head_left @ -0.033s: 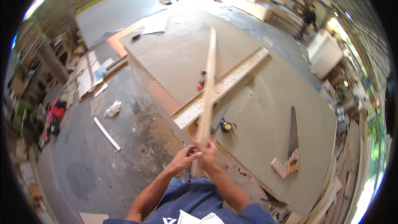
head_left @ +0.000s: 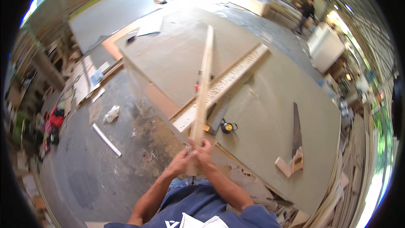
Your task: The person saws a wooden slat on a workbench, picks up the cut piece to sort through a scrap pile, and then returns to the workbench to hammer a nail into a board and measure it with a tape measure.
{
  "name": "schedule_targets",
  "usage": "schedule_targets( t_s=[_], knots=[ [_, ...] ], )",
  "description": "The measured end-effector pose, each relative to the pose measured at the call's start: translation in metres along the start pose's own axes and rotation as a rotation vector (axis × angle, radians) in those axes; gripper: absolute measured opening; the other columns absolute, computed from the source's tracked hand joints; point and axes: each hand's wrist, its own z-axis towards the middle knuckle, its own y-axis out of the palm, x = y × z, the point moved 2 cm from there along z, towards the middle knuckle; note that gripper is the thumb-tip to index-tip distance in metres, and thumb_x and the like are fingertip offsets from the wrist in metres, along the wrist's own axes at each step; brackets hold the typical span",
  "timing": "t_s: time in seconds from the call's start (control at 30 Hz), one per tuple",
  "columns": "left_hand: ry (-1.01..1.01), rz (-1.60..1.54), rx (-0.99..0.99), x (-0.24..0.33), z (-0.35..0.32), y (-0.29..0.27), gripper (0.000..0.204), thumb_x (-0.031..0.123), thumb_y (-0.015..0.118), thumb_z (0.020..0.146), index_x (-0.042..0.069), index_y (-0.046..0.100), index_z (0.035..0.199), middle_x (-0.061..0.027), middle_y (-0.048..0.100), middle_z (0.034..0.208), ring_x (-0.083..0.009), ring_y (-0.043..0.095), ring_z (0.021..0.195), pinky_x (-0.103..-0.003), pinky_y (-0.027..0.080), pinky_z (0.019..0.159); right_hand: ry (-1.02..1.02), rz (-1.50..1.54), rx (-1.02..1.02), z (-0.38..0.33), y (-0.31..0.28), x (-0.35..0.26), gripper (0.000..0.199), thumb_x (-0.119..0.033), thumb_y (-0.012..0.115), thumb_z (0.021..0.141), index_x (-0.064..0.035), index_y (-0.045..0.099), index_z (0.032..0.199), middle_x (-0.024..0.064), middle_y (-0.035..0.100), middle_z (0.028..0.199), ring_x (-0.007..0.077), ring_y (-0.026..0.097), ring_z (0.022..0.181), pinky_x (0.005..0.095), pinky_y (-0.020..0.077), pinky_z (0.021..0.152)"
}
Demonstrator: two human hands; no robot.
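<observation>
I hold a long wooden stick [head_left: 203, 88] with both hands. My left hand [head_left: 182, 160] wraps around its near end from the left side, and my fingers are curled tight on the wood. My right hand [head_left: 205, 154] grips the same end from the right side, and those fingers are closed on the wood too. The two hands touch each other. The stick points away from me, out over the big flat board [head_left: 177, 50] that works as a table. Its far end sticks up near the middle of that board.

Under the stick lies a long pale plank with many small holes [head_left: 230, 80]. It runs from near left to far right across the board. Just right of my hands sits a small yellow and black tape measure [head_left: 228, 126]. Farther to the right lies a hand saw [head_left: 296, 139], and a small wood block [head_left: 283, 166] sits beside its handle. On the grey floor to my left I see a white strip [head_left: 106, 139] and a crumpled white rag [head_left: 111, 113]. Far away on the right a person [head_left: 306, 13] stands in dark clothes.
</observation>
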Motion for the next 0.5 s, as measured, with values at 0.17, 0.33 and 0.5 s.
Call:
schedule_targets(
  t_s=[0.17,0.33,0.5],
  knots=[
    [0.090,-0.156,0.086,0.023,0.017,-0.097,0.040,0.010,0.065,0.092,-0.001,0.055,0.129,-0.0055,0.066,0.113,-0.0118,0.060,0.099,-0.028,0.048,0.087,0.010,0.224,0.030,0.054,0.068,0.002,0.048,-0.037,0.073,0.087,0.0022,0.061,0.112,0.0144,0.058,0.111,0.0216,0.058,0.101,0.0348,0.0466,0.090],
    [0.230,0.085,0.283,0.037,0.076,-0.235,0.035,0.013,0.070,0.088,-0.003,0.064,0.118,-0.0070,0.070,0.098,-0.0123,0.063,0.080,-0.028,0.051,0.074,-0.449,-0.752,0.461,0.089,0.003,-0.017,0.048,-0.027,0.069,0.081,-0.0008,0.057,0.120,0.0174,0.053,0.116,0.0342,0.051,0.112,0.0447,0.0400,0.101],
    [0.128,0.513,0.586,0.060,0.167,-0.397,0.034,0.018,0.074,0.083,-0.004,0.068,0.109,-0.0123,0.071,0.088,-0.0165,0.065,0.075,-0.031,0.052,0.071,-0.081,-1.119,0.875,0.112,-0.060,0.013,0.072,-0.043,0.073,0.080,-0.0071,0.049,0.137,0.0207,0.044,0.135,0.0411,0.040,0.127,0.0601,0.0341,0.103]
  ],
)
